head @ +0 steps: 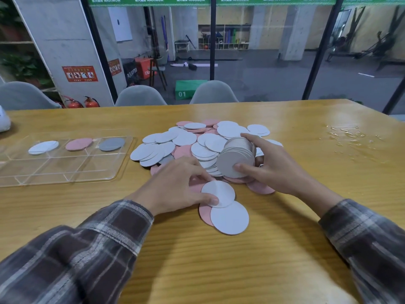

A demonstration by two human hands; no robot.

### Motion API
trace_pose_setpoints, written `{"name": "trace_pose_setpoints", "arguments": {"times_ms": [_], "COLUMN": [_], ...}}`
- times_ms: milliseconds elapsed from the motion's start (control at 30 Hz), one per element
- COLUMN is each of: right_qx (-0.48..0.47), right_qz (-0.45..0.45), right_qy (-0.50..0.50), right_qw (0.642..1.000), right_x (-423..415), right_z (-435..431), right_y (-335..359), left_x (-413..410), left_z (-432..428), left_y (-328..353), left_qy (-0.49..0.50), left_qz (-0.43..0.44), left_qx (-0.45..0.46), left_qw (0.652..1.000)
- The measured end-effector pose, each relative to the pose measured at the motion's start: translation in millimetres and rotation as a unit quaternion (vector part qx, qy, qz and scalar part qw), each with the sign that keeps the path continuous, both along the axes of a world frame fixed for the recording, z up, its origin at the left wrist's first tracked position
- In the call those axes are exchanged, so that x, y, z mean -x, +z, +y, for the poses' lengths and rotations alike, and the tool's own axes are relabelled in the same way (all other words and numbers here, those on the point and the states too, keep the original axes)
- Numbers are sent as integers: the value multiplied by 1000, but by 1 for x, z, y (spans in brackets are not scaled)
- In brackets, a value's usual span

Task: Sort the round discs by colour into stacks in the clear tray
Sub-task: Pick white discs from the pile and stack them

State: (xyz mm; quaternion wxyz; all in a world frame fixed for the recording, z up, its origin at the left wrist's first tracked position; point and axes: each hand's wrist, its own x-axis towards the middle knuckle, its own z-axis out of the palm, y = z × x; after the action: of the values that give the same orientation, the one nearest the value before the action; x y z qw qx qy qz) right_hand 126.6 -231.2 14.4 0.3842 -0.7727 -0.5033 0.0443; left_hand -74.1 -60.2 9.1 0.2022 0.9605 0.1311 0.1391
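A heap of white, pink and grey round discs (186,139) lies on the middle of the wooden table. My right hand (274,167) grips a thick stack of grey discs (237,157) tilted on edge over the heap. My left hand (175,185) pinches one white disc (219,193) at the heap's near edge, thumb on top. Beside it lie another white disc (230,217) and a pink disc (205,213). The clear tray (65,172) stands at the left, holding a white disc (43,147), a pink disc (79,143) and a grey disc (111,143) in separate back compartments.
Water drops (348,132) are spilt on the table at the right. A white object (3,121) sits at the far left edge. Grey chairs (213,93) stand behind the table's far edge, before a glass wall.
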Motion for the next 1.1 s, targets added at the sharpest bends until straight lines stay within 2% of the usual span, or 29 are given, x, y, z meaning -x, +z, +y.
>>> {"name": "trace_pose_setpoints", "arguments": {"times_ms": [133,233,300,500,833,1100], "right_qx": [-12,-16,-15,-3,26,-7], "right_qz": [15,47,57,64,108,43], "right_qy": [9,34,49,69,71,43], "right_qw": [1000,998,997,996,991,998], "right_x": [2,6,10,8,11,9], "right_z": [-1,-3,-4,-6,-8,-4], "right_y": [-1,1,2,3,6,1], "left_x": [-3,-4,-4,-10,-19,-18], "left_z": [-5,-5,-3,-12,-24,-25], "left_y": [1,3,5,3,1,3], "left_qy": [4,-2,1,34,44,39], "left_qz": [-6,-60,-115,-232,-245,-259], "left_qx": [76,169,197,169,162,163], "left_qw": [997,984,974,957,955,951]}}
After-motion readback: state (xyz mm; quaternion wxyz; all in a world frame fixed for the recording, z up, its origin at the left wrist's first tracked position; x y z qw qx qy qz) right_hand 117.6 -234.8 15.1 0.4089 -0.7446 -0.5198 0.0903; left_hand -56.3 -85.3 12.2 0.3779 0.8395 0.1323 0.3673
